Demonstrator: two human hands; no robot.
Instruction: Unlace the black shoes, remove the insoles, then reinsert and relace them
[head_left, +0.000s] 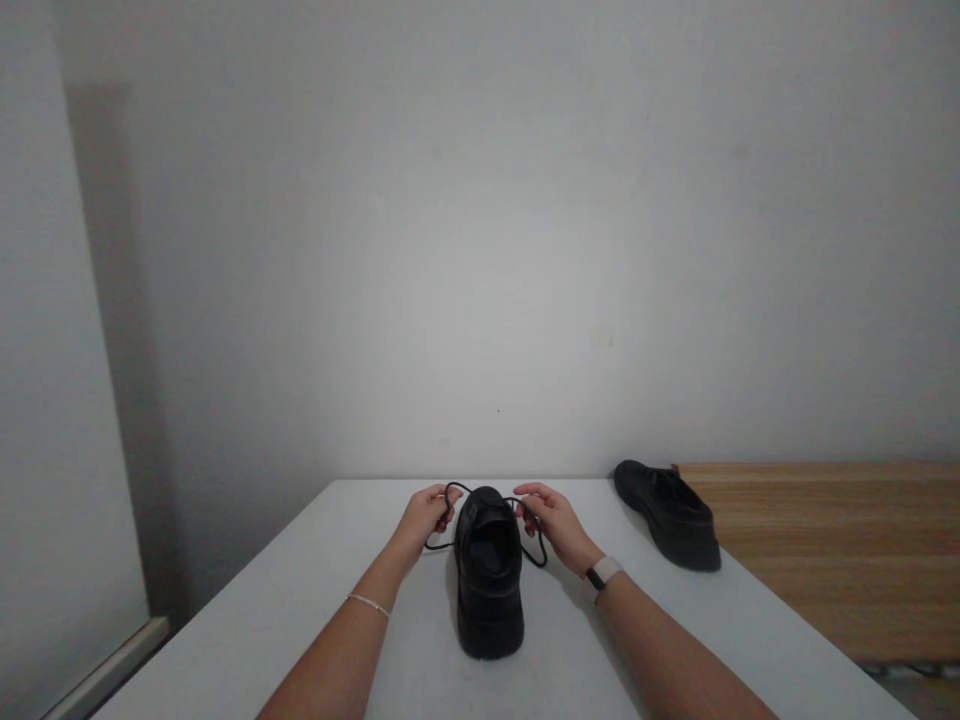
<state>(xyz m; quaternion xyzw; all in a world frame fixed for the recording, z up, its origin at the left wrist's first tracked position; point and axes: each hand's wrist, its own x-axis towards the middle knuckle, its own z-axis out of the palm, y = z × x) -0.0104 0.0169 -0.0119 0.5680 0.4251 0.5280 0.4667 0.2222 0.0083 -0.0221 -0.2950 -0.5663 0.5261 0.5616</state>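
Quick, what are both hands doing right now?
Left hand: closed, pinching the black shoelace.
Right hand: closed, pinching the lace's other end beside the shoe.

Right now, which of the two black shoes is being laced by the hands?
The black shoe in the middle, heel toward the camera; left hand and right hand hold its lace ends. The other shoe lies untouched at right.

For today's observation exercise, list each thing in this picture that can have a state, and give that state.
Near shoe: upright on the white table, heel toward the camera, laces untied.
Shoelace: loose, looped to either side.
Left hand: pinching the lace.
Right hand: pinching the lace.
Far shoe: upright at the table's right edge, untouched.
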